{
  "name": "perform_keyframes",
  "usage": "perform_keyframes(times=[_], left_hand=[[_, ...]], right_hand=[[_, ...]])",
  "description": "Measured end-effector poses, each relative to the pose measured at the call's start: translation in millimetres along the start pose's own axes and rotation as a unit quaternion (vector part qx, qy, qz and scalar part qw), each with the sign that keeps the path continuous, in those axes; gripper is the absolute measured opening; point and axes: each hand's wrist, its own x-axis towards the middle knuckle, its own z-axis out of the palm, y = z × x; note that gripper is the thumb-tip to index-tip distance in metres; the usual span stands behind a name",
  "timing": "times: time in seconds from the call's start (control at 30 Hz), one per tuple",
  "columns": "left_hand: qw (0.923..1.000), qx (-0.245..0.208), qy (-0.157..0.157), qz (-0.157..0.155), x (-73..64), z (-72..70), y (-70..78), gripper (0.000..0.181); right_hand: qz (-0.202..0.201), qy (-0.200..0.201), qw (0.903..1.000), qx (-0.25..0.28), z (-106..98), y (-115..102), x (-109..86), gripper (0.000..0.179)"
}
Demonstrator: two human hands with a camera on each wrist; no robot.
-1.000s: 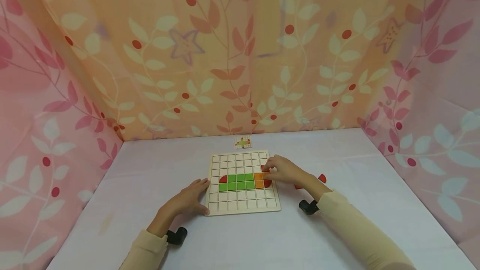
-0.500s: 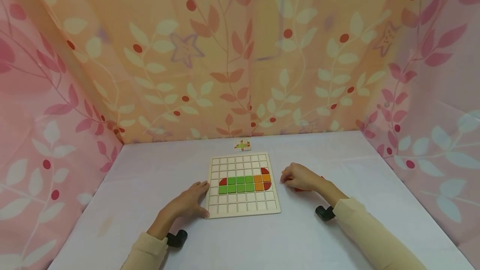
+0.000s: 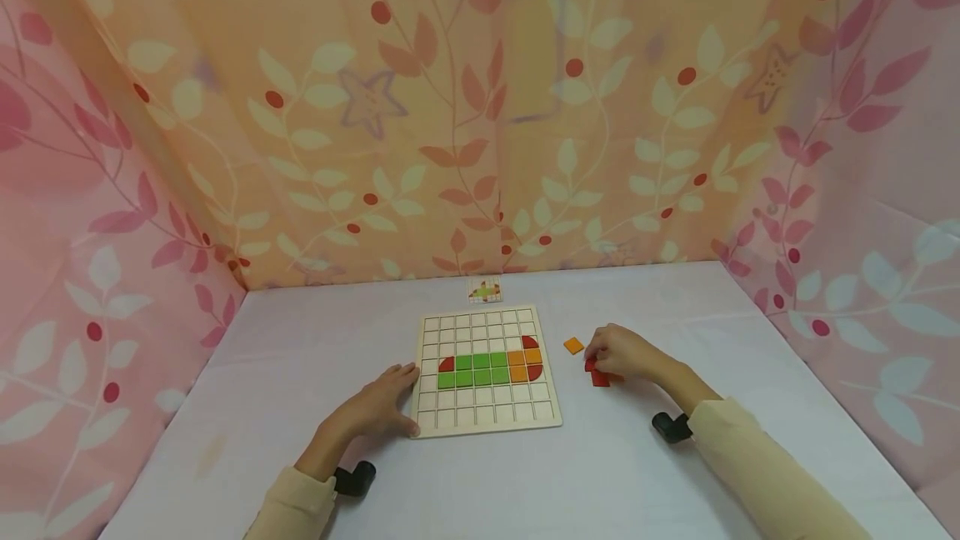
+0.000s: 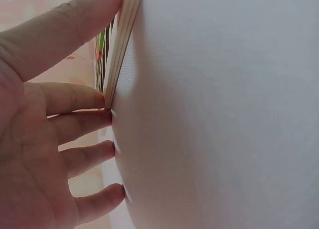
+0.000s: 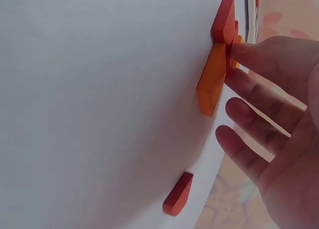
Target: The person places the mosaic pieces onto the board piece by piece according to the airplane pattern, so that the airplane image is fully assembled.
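My left hand (image 3: 378, 400) lies at the left edge of a wooden grid board (image 3: 480, 416), its thumb and spread fingertips against the edge; in the left wrist view the thumb (image 4: 65, 32) presses the board's side. Green square tiles (image 3: 482, 367), orange square tiles (image 3: 517, 366) and red rounded tiles (image 3: 447, 364) form a shape on the board. To the right of the board, my right hand (image 3: 624, 351) pinches a red tile (image 5: 230, 57) between thumb and index finger, low over the table. Beside it lie another red tile (image 3: 600, 379) and an orange tile (image 5: 211, 79).
A loose orange square (image 3: 573, 346) lies between the board and my right hand. In the right wrist view a separate red rounded tile (image 5: 178, 195) sits apart. Behind the board is a small picture card (image 3: 484, 289). Patterned curtains (image 3: 480, 148) enclose the white table (image 3: 495, 490).
My right hand has left the board's right side and moved right to the loose tiles. The red tile at the shape's upper right is now uncovered. My left hand stays at the board.
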Motion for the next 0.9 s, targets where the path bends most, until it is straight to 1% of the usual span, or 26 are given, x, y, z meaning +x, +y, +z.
perform_keyframes(times=[0.17,0.4,0.57,0.77,0.9], left_hand=[[1.0000,0.005,0.002,0.001,1.3,0.2,-0.6,0.098],[1.0000,0.007,0.001,-0.003,4.1,2.3,-2.3,0.100],[1.0000,0.008,0.001,-0.003,4.8,3.6,-2.9,0.100],[1.0000,0.006,0.002,-0.006,3.5,2.2,-1.0,0.100],[0.9999,0.006,0.001,-0.009,3.1,2.1,-0.8,0.099]], right_hand=[[0.001,-0.002,0.9999,0.013,-2.6,0.1,-2.9,0.021],[-0.001,0.000,1.0000,-0.006,-3.6,-5.6,-6.2,0.022],[0.022,-0.004,0.9997,-0.006,-3.6,-8.5,-6.8,0.021],[0.023,-0.001,0.9997,-0.005,-3.3,-8.1,-5.7,0.020],[0.031,0.001,0.9995,0.000,-1.7,-8.0,-5.7,0.019]])
